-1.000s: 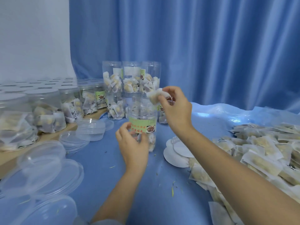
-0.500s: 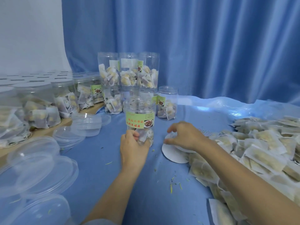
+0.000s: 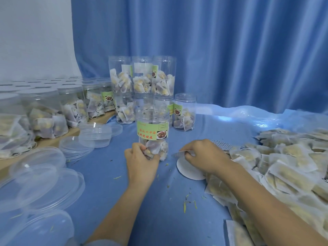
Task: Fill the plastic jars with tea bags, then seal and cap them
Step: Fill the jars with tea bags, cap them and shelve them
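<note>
An open plastic jar (image 3: 152, 128) with a green label stands upright on the blue-covered desk (image 3: 110, 176), and it serves as the landmark here; a few tea bags (image 3: 156, 148) lie in its lower part, and its mouth carries no cap. The left hand (image 3: 140, 161) is at the base of the jar on its near side, its grip curled around the bottom of the wall; the fingers wrap the clear plastic. Just right of the jar the right hand (image 3: 204, 155) rests low over the desk, its grip closed in a pinch of thumb and fingers on the edge of a thin seal disc (image 3: 179, 153), which is lifted slightly and tilted; under that hand, still right of the jar, lies a white round disc (image 3: 188, 170) flat on the cloth. Farther right of the jar spreads a large heap of loose tea bags (image 3: 287, 166). Behind the jar stand filled jars (image 3: 142, 80) stacked in two tiers, and one more uncapped jar (image 3: 184, 112) just behind and to the right. Left of the jar lie clear plastic lids (image 3: 95, 134), some stacked, and beyond them rows of capped jars (image 3: 69, 103) on a wooden board.
</note>
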{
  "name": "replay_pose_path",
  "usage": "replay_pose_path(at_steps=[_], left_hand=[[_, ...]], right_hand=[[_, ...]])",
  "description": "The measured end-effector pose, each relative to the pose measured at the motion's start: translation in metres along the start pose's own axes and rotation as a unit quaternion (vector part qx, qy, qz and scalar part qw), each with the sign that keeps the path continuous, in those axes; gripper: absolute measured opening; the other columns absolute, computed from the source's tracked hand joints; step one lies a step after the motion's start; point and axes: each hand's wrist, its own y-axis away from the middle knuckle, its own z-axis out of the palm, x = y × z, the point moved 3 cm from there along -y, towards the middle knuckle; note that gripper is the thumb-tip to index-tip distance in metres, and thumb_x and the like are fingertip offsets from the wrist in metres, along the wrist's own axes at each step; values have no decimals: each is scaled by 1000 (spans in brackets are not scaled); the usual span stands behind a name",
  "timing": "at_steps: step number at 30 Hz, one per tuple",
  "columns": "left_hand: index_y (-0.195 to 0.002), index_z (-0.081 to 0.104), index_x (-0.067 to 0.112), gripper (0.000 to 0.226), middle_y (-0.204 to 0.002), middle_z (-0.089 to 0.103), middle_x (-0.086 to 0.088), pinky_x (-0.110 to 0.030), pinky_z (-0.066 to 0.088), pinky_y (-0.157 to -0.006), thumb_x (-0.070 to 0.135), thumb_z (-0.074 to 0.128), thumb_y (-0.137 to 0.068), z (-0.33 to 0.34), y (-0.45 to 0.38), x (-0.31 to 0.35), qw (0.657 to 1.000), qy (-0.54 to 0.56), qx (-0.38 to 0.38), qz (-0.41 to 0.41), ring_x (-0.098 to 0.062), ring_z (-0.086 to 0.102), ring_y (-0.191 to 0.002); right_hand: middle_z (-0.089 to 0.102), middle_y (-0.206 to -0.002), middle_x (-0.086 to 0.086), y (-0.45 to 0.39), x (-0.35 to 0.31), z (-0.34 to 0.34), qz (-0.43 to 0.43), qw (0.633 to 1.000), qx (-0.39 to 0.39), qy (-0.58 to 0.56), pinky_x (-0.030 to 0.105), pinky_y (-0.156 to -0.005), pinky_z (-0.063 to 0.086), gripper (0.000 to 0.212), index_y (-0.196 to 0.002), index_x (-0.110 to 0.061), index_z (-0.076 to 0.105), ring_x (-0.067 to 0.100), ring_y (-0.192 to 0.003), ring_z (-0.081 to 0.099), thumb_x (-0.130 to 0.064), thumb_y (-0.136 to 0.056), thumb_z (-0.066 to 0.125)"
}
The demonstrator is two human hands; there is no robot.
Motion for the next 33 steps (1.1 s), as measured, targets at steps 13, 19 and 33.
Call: replay_pose_path(at_steps=[13, 19, 33], left_hand=[[-103, 50, 16, 26, -109, 63, -3, -37, 50, -87, -3, 46, -85, -14, -13, -6, 965, 213, 45, -144, -27, 62, -98], [-95, 50, 10, 7, -87, 61, -8, -34, 50, -74, 5, 47, -90, -48, -33, -18, 870, 418, 150, -214, -22, 61, -73], [-107, 62, 17, 19, -95, 67, 0, -24, 48, -61, 15, 47, -95, -67, -55, -29, 769, 565, 146, -260, -15, 65, -75]], right_hand=[[53, -80, -2, -28, -86, -6, -183, 963, 165, -105, 34, -63, 43, 68, -137, -34, 42, 20, -69, 51, 4, -82, 52], [46, -138, 10, -97, -145, 18, -194, 970, 126, 74, 34, -101, 30, 40, -132, -10, 50, 25, -129, 38, -12, -92, 46], [60, -121, 4, -186, -215, 58, -183, 980, 77, -28, 33, -103, 27, 25, -110, -20, 69, 21, -122, 46, -30, -94, 52]])
